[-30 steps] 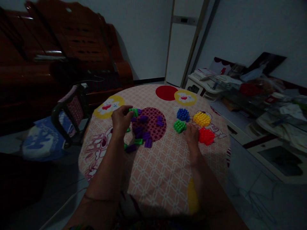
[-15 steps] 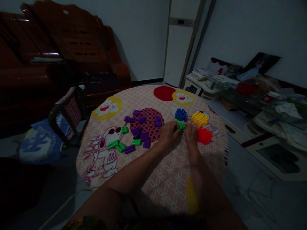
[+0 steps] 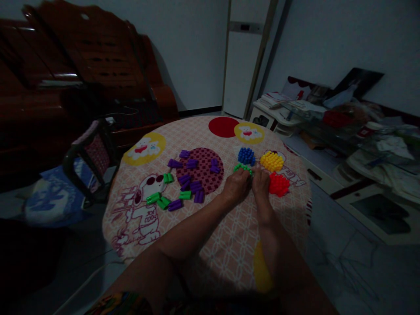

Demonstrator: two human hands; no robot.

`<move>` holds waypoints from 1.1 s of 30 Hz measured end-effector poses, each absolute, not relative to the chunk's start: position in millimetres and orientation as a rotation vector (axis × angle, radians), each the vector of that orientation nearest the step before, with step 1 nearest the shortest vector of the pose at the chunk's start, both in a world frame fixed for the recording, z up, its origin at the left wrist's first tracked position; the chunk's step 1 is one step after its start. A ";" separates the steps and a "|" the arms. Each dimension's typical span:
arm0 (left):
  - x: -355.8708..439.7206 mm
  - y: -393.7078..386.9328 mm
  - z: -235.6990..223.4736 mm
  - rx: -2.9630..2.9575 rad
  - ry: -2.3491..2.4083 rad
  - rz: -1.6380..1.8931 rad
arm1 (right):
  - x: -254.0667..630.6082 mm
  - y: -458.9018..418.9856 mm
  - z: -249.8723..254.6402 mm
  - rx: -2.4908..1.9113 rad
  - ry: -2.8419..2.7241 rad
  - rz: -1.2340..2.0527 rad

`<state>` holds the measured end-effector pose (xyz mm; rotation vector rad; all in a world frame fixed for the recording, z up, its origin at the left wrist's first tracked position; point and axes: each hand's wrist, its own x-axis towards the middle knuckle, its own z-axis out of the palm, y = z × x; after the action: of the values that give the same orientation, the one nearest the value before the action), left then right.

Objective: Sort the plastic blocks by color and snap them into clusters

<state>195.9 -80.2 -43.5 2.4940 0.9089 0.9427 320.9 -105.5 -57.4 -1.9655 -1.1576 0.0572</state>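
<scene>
My left hand [image 3: 236,186] is closed at the near side of a cluster of green plastic pegs [image 3: 242,168], its fingertips pressed on them and partly hiding them. Beside it, my right hand [image 3: 261,183] has its fingers bent together at the right edge of the same cluster; what they pinch is hidden. Just beyond stands a bunch of blue pegs [image 3: 246,156]. A yellow bunch [image 3: 272,161] and a red bunch [image 3: 278,184] stand right of my right hand. Purple pieces [image 3: 197,187] and a few green pieces [image 3: 163,202] lie loose on the left.
The round table has a patterned pink cloth [image 3: 210,236]. A chair [image 3: 95,157] stands at its left, a wooden sofa [image 3: 108,65] behind. On the right is a cluttered glass-topped cabinet [image 3: 315,118]. A cable [image 3: 95,271] runs at the lower left.
My left hand has shifted slightly right and nearer to me, with its fingers closer to my right hand. The green cluster now shows as a curved row beyond the fingers.
</scene>
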 end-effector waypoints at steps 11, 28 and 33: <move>178.2 -84.8 -34.3 2.471 0.917 0.947 | 321.6 -106.2 -57.0 -1.908 -1.122 0.087; -76.7 -70.4 -4.4 2.200 2.026 0.213 | 324.0 -105.1 -59.3 -1.911 -1.155 0.037; -79.4 -74.0 -11.8 2.200 2.035 0.119 | 322.5 -104.8 -57.2 -1.889 -1.123 0.058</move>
<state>-79.4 -74.0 -11.8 2.2002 2.0353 0.1195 322.5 -104.8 -57.2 -1.8892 -1.1226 0.0581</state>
